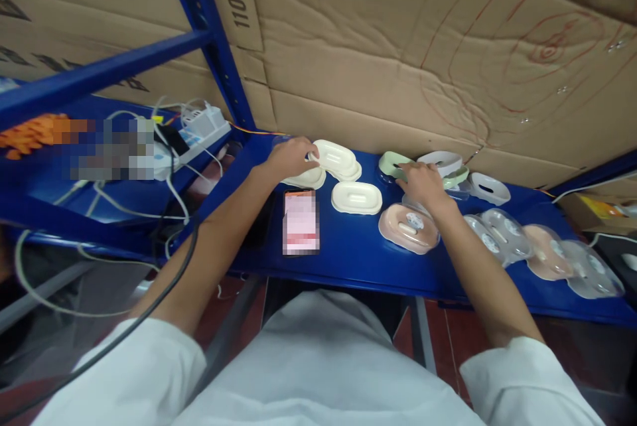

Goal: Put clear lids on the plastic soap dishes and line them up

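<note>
My left hand (pixel 293 156) is at the back of the blue table, its fingers curled at the edge of a cream oval tray (pixel 336 156). Below that hand lies another cream oval piece (pixel 308 178), partly covered by it. A third cream oval tray (pixel 357 198) sits nearer to me, with a raised ring in its middle. My right hand (pixel 423 182) pinches the near side of a pale green oval shell (pixel 389 162). Under its wrist is a pink oval box (pixel 409 229) in clear plastic with a round label.
A phone (pixel 301 221) lies left of centre. White oval shells (pixel 490 188) stand behind my right hand; several clear-wrapped boxes (pixel 550 251) lie to the right. A power strip (pixel 204 124) with cables is at left, by a blue shelf post (pixel 213 48). Cardboard (pixel 358 48) walls the back.
</note>
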Demonstrator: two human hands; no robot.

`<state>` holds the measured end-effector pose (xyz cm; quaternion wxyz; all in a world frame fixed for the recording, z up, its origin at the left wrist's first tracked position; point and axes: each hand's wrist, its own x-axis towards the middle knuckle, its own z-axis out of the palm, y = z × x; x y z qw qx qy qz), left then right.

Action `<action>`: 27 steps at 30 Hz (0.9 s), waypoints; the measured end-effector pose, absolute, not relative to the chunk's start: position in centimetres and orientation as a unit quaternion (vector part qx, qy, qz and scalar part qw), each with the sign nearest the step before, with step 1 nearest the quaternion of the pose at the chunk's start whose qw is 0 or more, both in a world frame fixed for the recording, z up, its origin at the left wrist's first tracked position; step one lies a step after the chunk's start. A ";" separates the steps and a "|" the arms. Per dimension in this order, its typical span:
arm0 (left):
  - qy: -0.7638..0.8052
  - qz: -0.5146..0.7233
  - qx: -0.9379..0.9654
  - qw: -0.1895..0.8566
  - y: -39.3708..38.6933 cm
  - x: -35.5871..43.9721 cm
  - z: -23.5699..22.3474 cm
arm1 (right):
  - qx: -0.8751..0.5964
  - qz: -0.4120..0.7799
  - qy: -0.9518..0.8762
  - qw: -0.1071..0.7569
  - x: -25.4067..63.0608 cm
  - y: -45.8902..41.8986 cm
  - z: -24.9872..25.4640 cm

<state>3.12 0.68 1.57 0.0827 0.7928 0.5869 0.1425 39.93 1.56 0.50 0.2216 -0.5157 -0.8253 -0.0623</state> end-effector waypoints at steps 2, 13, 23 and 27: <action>0.568 0.136 0.809 0.064 -0.2 4.1 1.3 | -0.522 -0.051 -0.820 0.228 39.8 2.8 0.4; 0.398 0.027 0.916 0.038 -8.5 10.9 0.2 | -0.513 0.131 -0.702 0.477 41.3 -15.0 1.3; 0.356 0.120 0.924 0.078 -19.6 10.8 -2.5 | -0.553 0.167 -0.715 0.394 42.9 -22.8 -2.0; 0.372 0.204 0.902 0.084 -21.1 10.4 -4.3 | -0.487 0.095 -0.803 0.331 40.2 -21.1 -1.1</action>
